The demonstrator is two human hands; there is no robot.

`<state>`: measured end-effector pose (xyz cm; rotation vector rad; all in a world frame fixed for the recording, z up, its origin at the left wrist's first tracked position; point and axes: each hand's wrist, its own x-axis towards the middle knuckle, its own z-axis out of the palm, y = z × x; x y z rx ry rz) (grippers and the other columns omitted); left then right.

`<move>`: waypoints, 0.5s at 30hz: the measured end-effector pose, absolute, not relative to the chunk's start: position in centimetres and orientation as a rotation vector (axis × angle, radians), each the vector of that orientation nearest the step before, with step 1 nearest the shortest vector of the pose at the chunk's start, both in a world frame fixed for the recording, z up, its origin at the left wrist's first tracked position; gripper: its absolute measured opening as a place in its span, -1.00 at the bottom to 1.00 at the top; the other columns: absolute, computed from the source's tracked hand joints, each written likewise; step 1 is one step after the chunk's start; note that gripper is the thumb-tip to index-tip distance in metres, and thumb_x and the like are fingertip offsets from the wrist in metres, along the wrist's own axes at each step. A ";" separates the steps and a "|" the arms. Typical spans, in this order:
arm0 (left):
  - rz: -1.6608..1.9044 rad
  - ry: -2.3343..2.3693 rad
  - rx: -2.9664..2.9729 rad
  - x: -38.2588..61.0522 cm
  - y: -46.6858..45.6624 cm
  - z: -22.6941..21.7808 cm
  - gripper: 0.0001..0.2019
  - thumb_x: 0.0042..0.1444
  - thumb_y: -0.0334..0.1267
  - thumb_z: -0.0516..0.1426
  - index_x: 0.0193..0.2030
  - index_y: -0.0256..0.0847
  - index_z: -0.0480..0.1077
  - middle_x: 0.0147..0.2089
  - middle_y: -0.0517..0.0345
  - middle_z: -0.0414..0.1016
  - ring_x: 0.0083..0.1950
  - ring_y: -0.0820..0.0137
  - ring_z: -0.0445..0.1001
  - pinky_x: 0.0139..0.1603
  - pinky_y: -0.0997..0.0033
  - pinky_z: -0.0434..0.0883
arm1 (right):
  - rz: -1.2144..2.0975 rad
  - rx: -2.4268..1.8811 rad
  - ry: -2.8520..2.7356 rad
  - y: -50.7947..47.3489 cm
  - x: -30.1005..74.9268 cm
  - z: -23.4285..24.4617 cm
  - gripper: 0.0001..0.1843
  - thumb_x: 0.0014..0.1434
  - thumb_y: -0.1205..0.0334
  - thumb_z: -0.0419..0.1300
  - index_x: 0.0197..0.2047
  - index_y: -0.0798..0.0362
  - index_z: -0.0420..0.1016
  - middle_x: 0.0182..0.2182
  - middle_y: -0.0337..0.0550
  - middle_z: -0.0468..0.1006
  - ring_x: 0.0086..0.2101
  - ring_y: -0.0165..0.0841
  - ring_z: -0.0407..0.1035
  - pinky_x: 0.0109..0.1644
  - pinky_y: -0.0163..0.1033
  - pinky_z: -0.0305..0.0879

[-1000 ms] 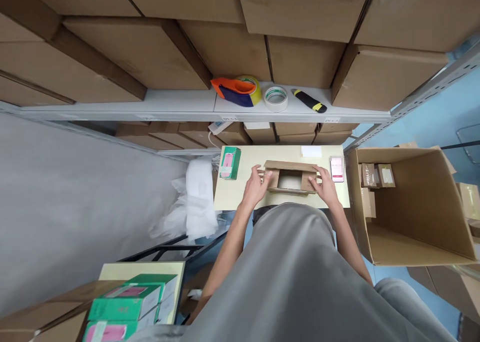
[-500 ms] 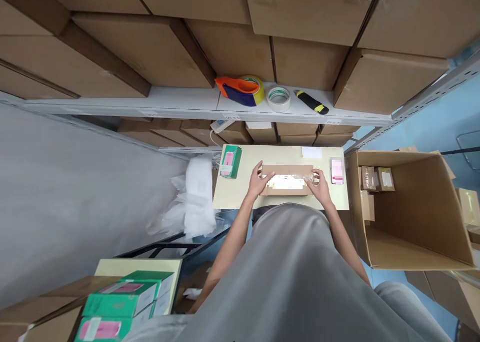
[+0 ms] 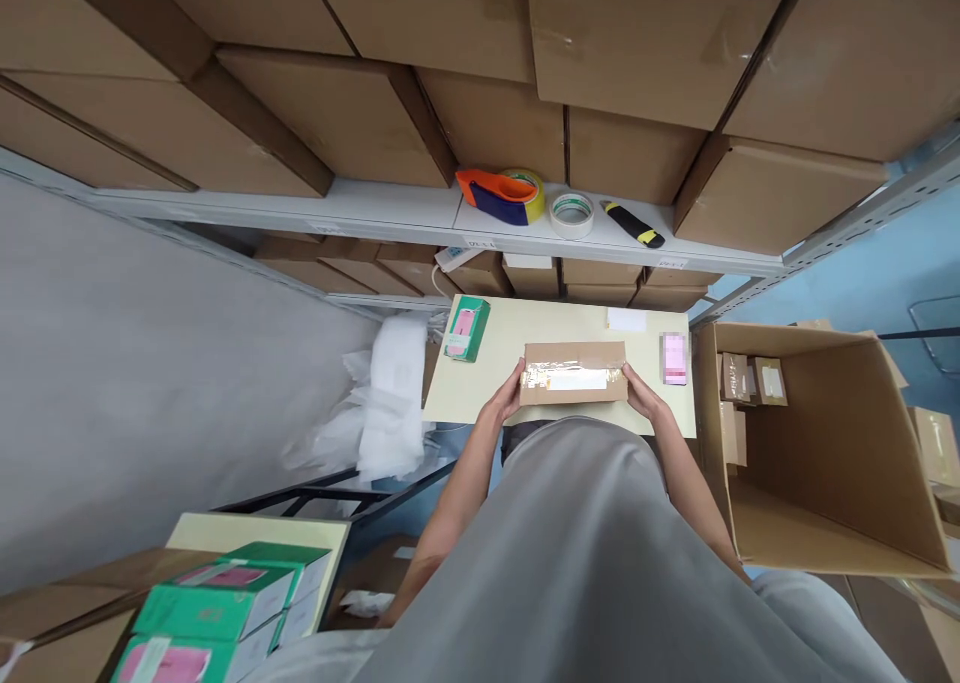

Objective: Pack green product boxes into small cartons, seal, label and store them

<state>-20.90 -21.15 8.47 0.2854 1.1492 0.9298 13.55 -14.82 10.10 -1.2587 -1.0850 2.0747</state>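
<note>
A small brown cardboard box (image 3: 574, 360) lies on the pale yellow table (image 3: 495, 373), its flaps closed and a strip of clear tape with a white label along its top. My left hand (image 3: 508, 396) grips its left end and my right hand (image 3: 639, 393) grips its right end, fingers curled against the sides. A green and pink product box (image 3: 466, 328) lies at the table's far left corner. A pink phone (image 3: 673, 357) and a white slip (image 3: 626, 319) lie to the right of the box.
A large open carton (image 3: 825, 443) with several small boxes inside stands to the right. The shelf above holds an orange tape dispenser (image 3: 501, 193), a tape roll (image 3: 571, 213) and a black-yellow knife (image 3: 634, 225). White wrap (image 3: 382, 403) hangs left; green boxes (image 3: 217, 618) lie bottom left.
The box's flaps were open a second ago with my hands folding them; now they are closed and my hands have slid to the box's two ends.
</note>
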 end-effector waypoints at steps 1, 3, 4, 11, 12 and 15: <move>0.928 1.128 0.276 -20.9 -21.0 8.5 -0.06 0.31 0.49 0.23 0.53 -0.25 0.49 0.28 -0.23 0.75 0.51 -0.17 0.56 0.62 -0.17 0.44 | 2.106 -1.225 -1.066 -14.5 13.5 10.1 -0.08 0.43 -0.54 0.19 0.61 -0.18 0.33 0.52 -0.03 0.51 0.51 -0.10 0.38 0.65 0.09 0.32; 0.932 1.091 0.255 -20.9 -20.7 8.5 -0.06 0.35 0.45 0.24 0.52 -0.36 0.47 0.30 -0.30 0.73 0.52 -0.18 0.55 0.64 -0.11 0.42 | 2.155 -1.179 -1.029 -13.9 13.2 10.0 -0.16 0.45 -0.50 0.19 0.55 -0.16 0.40 0.46 -0.02 0.58 0.47 -0.11 0.43 0.60 0.07 0.40; 0.937 1.076 0.246 -21.0 -20.6 8.5 -0.07 0.37 0.43 0.23 0.52 -0.38 0.46 0.31 -0.32 0.72 0.52 -0.17 0.55 0.65 -0.09 0.41 | 2.172 -1.173 -1.009 -13.6 13.1 9.9 -0.19 0.46 -0.49 0.17 0.52 -0.15 0.44 0.42 -0.02 0.63 0.45 -0.10 0.46 0.56 0.07 0.45; 0.985 1.058 0.247 -21.6 -20.2 7.7 -0.13 0.40 0.39 0.23 0.54 -0.31 0.44 0.37 -0.27 0.69 0.50 -0.09 0.59 0.63 -0.05 0.43 | 2.163 -1.129 -0.968 -13.3 12.5 8.7 -0.15 0.42 -0.51 0.19 0.50 -0.13 0.44 0.32 0.01 0.71 0.34 -0.07 0.56 0.44 0.04 0.55; 0.987 1.071 0.252 -21.8 -20.0 7.6 -0.12 0.38 0.40 0.24 0.54 -0.30 0.44 0.37 -0.27 0.70 0.50 -0.09 0.60 0.62 -0.05 0.45 | 2.148 -1.125 -0.990 -13.2 12.3 8.6 -0.13 0.41 -0.53 0.19 0.52 -0.13 0.43 0.32 0.00 0.70 0.34 -0.07 0.56 0.44 0.04 0.54; 1.002 1.098 0.266 -22.3 -18.8 7.4 -0.06 0.30 0.47 0.27 0.51 -0.30 0.47 0.35 -0.28 0.70 0.47 -0.10 0.62 0.58 -0.02 0.49 | 2.079 -1.168 -1.097 -12.0 11.4 8.6 -0.10 0.42 -0.55 0.15 0.53 -0.12 0.41 0.34 0.00 0.69 0.35 -0.07 0.55 0.45 0.05 0.51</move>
